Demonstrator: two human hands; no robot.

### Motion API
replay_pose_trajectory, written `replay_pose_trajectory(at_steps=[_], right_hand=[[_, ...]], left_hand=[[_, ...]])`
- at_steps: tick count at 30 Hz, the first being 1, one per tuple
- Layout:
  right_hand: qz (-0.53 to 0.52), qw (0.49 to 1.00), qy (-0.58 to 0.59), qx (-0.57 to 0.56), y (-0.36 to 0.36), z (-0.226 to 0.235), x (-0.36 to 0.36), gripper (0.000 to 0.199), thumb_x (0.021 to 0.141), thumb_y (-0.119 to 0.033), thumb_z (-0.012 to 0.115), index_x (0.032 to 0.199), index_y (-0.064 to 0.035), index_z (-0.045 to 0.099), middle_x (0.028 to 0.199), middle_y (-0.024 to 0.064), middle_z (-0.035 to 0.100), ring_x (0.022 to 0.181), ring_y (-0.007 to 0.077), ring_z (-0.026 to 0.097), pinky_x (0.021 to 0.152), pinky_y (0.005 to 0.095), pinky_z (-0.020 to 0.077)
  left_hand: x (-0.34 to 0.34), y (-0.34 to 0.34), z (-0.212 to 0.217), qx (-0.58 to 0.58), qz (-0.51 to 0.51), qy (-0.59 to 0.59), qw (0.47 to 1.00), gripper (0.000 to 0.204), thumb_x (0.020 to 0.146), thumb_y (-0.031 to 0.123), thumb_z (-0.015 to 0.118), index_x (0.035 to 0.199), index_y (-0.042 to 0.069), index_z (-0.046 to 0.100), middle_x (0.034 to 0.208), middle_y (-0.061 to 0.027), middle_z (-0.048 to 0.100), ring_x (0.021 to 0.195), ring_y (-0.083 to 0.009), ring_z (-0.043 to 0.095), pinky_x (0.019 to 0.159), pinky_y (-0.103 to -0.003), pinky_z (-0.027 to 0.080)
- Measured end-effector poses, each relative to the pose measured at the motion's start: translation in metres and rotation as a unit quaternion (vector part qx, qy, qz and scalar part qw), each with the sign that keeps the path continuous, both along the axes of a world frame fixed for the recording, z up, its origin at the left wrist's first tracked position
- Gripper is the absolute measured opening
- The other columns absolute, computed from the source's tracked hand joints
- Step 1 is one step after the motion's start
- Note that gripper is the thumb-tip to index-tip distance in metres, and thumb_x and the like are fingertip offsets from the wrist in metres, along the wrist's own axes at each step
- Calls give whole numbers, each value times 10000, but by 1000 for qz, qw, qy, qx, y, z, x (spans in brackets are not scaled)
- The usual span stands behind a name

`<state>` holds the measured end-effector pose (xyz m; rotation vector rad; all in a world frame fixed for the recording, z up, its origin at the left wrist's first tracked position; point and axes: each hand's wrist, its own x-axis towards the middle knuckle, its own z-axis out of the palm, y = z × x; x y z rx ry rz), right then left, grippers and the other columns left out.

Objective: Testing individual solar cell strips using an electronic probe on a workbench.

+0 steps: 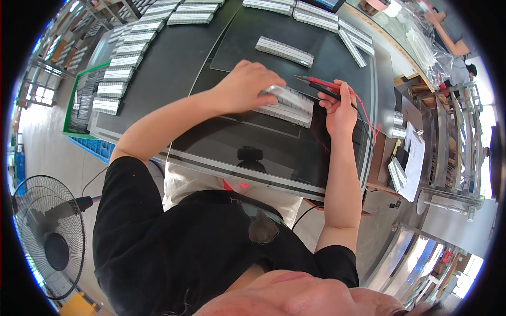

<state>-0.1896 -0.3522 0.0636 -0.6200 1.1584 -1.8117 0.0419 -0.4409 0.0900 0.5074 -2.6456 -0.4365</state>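
My left hand reaches over the dark work mat and grips one end of a blurred, silver-white segmented strip. That strip is tilted just above a similar strip lying on the mat. Between the fingers of my right hand are a red test probe and a black test probe. Their metal tips point left, beyond the held strip, and the red and black leads trail down past my wrist. Farther out lies another segmented strip, touched by neither hand.
Rows of similar strips run along the table's left side, with more at the far edge. A green crate of dark pieces stands left. Right are a clipboard with paper and several strips. A fan stands lower left; another person works far right.
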Motion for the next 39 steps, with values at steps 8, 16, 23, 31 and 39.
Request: replay_pose_trajectory(at_steps=[8,16,23,31,39], right_hand=[[17,999,28,11,-1,0,1,271,913,-255,478,1002,-2,512,855,127,576,638,222,633,497,268,523],[22,999,36,10,-2,1,4,279,914,-256,477,1007,5,513,857,131,575,644,220,632,497,265,518],[20,999,35,15,0,2,5,282,917,-257,471,1012,6,510,860,131,572,647,220,631,500,263,516],[19,997,71,19,-1,2,5,289,916,-260,474,1029,4,510,865,128,568,666,211,628,524,256,510],[39,990,127,50,0,7,14,276,909,-254,489,1046,-16,518,891,119,563,694,211,624,563,262,514]], left_hand=[[10,17,-11,-31,-13,12,999,365,766,275,631,1094,141,545,1057,-11,576,1023,-211,490,908,-370,319],[-22,-74,-26,-121,112,49,985,376,789,268,603,1140,154,529,1108,-23,566,1059,-232,487,884,-392,346],[-26,-95,-25,-95,95,14,991,395,788,287,618,1155,177,527,1093,-7,578,1092,-196,478,939,-421,291],[-15,-30,-27,-103,46,60,992,374,728,261,661,1070,145,568,993,11,608,960,-167,526,919,-366,303],[-15,-24,-28,-84,45,60,994,352,728,252,661,1055,146,580,967,16,610,965,-168,523,919,-366,304]])
